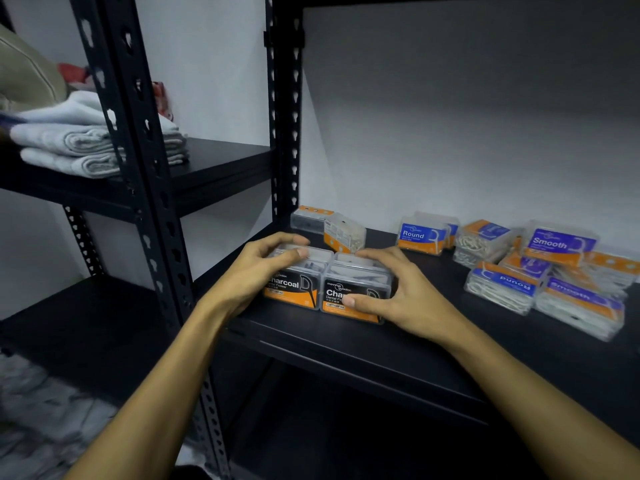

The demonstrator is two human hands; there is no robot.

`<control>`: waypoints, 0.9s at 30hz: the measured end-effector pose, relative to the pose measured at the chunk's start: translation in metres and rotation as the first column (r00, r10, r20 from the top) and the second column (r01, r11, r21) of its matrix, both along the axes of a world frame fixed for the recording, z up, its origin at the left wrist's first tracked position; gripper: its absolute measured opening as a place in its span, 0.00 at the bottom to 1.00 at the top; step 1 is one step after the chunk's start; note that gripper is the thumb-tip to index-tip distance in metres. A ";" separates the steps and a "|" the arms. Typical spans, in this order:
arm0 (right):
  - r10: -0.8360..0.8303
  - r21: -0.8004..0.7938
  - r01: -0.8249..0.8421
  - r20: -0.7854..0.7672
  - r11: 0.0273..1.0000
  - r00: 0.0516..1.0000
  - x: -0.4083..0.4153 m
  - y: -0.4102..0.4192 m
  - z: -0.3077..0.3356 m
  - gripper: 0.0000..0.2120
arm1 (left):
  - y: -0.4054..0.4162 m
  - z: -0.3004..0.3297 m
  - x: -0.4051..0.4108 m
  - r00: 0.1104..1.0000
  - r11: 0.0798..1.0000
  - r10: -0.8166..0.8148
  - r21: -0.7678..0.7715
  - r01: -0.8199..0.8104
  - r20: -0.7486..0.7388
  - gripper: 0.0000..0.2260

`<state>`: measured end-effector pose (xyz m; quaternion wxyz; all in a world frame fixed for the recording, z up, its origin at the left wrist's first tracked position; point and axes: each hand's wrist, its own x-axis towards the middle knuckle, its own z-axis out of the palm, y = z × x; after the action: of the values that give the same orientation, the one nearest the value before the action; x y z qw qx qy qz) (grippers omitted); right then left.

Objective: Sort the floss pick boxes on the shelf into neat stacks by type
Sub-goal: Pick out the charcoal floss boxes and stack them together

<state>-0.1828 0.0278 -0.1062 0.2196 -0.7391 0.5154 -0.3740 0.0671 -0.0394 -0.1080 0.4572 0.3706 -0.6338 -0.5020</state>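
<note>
Two clear boxes labelled Charcoal stand side by side near the front left of the black shelf (346, 341). My left hand (256, 271) grips the left Charcoal box (294, 289) from its left side and top. My right hand (391, 292) grips the right Charcoal box (360, 289), thumb across its front label. Behind them lie a dark box (308, 218) and a tilted orange box (344, 233). To the right sits a Round box (420, 237) and a loose pile of Smooth boxes (559, 245) and another Round box (502, 285).
A black perforated upright (145, 202) stands just left of my left hand. Beyond it, on the neighbouring shelf, folded white towels (86, 140) are stacked. The grey wall (450, 133) closes the back of the shelf.
</note>
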 end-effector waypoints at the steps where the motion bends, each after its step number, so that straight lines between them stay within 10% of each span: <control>1: -0.001 -0.004 0.001 0.001 1.000 1.000 0.000 0.000 -0.001 0.36 | 0.001 0.000 0.000 1.000 1.000 0.007 -0.006 -0.007 0.001 0.11; 7: -0.004 0.053 -0.003 0.143 0.999 0.990 -0.005 0.003 0.004 0.41 | -0.002 0.003 0.010 0.964 0.979 -0.064 0.172 0.111 -0.259 0.37; 13: -0.289 0.094 0.273 0.344 0.957 0.893 -0.027 -0.010 0.002 0.32 | -0.034 0.009 0.022 0.941 0.931 0.040 0.354 0.086 -0.336 0.37; 19: -0.359 -0.025 0.358 -0.038 0.933 0.933 -0.052 -0.047 -0.012 0.09 | -0.104 -0.001 0.010 0.935 0.954 0.294 0.001 -0.300 0.197 0.05; 23: -0.322 -0.163 0.279 -0.422 0.946 0.848 -0.050 -0.067 -0.018 0.12 | -0.137 -0.009 -0.003 0.821 0.922 0.364 -0.298 -0.249 0.440 0.21; 27: -0.299 -0.191 0.234 -0.472 0.953 0.830 -0.050 -0.078 -0.021 0.14 | -0.181 -0.016 -0.012 0.630 0.831 0.447 -0.555 -0.031 0.635 0.36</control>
<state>-0.2331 -0.0499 -0.1267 -0.0209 -0.7430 0.6280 -0.2304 0.0556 -0.2201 -0.1241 0.3015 0.4961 -0.8121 -0.0586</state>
